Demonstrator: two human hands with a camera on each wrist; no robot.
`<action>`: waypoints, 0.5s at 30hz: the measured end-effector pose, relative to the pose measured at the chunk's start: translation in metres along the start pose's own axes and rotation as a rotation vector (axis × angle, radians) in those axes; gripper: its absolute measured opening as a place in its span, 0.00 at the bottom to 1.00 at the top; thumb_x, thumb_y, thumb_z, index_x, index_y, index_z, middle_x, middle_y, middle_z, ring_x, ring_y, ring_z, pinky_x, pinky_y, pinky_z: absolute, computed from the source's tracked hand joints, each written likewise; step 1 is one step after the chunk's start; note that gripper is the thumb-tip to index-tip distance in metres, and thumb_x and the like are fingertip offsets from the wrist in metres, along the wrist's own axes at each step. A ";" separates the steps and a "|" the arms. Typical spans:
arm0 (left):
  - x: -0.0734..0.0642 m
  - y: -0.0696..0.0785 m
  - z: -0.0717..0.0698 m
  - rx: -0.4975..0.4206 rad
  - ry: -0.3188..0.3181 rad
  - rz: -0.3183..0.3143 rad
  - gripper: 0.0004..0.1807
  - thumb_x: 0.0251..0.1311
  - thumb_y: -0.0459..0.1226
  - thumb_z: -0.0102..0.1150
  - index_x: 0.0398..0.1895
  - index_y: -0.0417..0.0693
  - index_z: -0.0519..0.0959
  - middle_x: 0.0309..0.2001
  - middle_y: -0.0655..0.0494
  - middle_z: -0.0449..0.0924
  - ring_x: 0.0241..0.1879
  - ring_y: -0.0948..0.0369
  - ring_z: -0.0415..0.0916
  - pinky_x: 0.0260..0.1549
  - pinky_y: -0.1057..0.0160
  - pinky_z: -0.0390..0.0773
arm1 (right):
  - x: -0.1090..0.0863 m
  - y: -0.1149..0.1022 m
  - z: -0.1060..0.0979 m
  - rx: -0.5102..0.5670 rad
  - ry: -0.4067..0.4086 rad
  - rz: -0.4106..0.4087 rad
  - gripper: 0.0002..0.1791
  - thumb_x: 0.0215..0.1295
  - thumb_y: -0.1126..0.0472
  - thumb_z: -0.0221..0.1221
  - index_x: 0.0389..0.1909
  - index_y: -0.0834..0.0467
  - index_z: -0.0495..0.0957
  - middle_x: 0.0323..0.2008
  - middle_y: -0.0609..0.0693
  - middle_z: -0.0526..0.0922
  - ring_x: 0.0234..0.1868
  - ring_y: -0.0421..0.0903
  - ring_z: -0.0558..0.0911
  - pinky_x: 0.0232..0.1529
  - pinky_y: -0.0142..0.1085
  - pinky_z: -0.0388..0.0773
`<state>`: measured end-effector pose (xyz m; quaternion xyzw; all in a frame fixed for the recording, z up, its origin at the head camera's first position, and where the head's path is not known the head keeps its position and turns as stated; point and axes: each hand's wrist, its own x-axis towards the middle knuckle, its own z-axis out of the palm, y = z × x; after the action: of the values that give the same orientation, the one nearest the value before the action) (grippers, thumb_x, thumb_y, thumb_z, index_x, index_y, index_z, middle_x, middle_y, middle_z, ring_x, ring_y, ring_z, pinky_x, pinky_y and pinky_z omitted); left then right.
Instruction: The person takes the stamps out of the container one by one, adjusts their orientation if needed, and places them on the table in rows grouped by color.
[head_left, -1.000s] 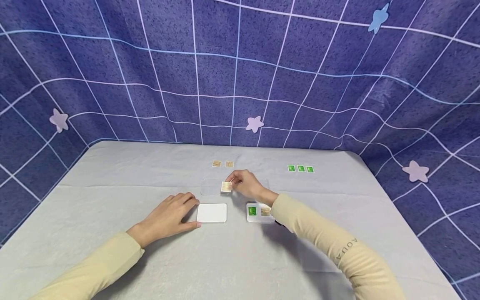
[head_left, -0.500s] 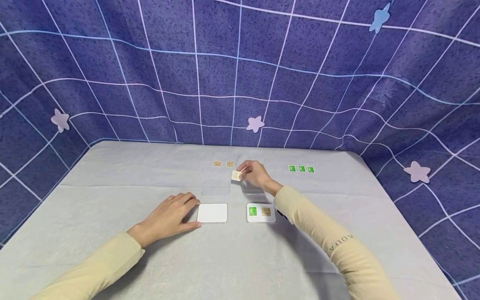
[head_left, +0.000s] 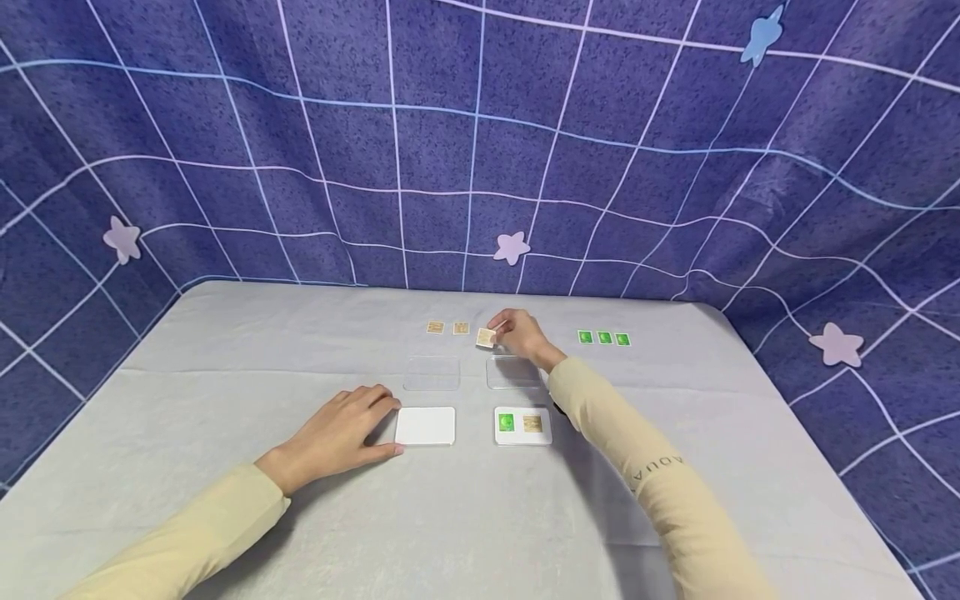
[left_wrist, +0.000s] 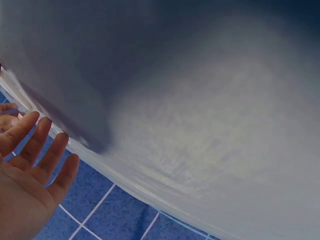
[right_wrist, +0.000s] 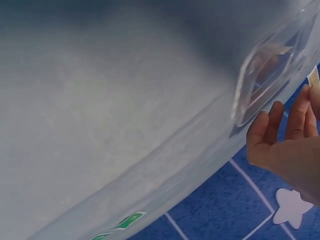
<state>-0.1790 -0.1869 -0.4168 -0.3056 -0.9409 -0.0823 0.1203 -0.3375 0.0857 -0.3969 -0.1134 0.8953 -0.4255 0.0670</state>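
My right hand [head_left: 522, 337] pinches a small tan stamp-like square [head_left: 486, 337] with a pale border, held just right of two similar tan squares [head_left: 461, 328] near the back of the table. In the right wrist view, a corner of the held square [right_wrist: 313, 78] shows at the fingertips. My left hand [head_left: 337, 435] rests on the table, fingers spread, thumb and forefinger at the left corners of a plain white rounded tray [head_left: 425, 427]. In the left wrist view its fingers [left_wrist: 51, 150] look loosely straight.
A second white tray [head_left: 517, 437] bears one green and one tan square. Two clear rectangular lids [head_left: 432, 373] lie behind the trays, the right one partly under my forearm in view. Three green squares [head_left: 604, 338] line up at the back right, before a blue gridded curtain [head_left: 300, 150].
My right hand has carried the tan square from above the left clear lid back and to the right, level with the tan row. The left hand has stayed put.
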 end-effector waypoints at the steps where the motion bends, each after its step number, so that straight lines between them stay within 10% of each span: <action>1: 0.000 0.000 0.000 -0.001 0.001 0.001 0.32 0.46 0.57 0.63 0.48 0.44 0.75 0.47 0.52 0.74 0.46 0.55 0.73 0.43 0.52 0.73 | 0.002 0.001 0.000 -0.005 0.002 0.000 0.10 0.54 0.71 0.59 0.39 0.63 0.78 0.29 0.55 0.82 0.26 0.39 0.73 0.28 0.25 0.67; 15: 0.000 -0.001 0.001 0.003 0.000 0.004 0.32 0.46 0.57 0.62 0.48 0.44 0.75 0.46 0.53 0.74 0.45 0.55 0.73 0.42 0.53 0.73 | 0.023 0.002 -0.001 -0.078 -0.002 0.002 0.10 0.53 0.72 0.59 0.38 0.63 0.78 0.26 0.50 0.78 0.29 0.39 0.73 0.31 0.25 0.67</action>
<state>-0.1803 -0.1876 -0.4174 -0.3072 -0.9405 -0.0808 0.1210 -0.3598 0.0817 -0.3978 -0.1154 0.9113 -0.3901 0.0638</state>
